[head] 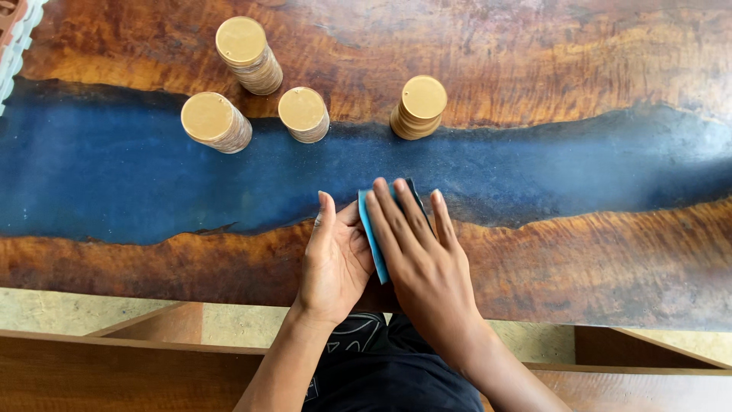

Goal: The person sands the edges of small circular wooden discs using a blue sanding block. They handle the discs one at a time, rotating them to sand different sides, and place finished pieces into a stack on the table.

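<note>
Two hands work near the lower middle of the frame, on a wooden bench (595, 259) that has one dark blue band running across it from left to right. The right hand (423, 255) lies flat on one blue sanding pad (375, 236), fingers stretched forward and pressing it down on the bench at the lower edge of the blue band. The left hand (334, 259) stands on its side just beside the pad, its palm touching the pad's left edge (the grip here is loose, with the fingers straight, not closed around anything). In the upper part of the frame stand four stacks of round wooden discs (248, 53), three grouped at the upper left and one (418, 107) alone nearer the centre, all well apart from the hands.
</note>
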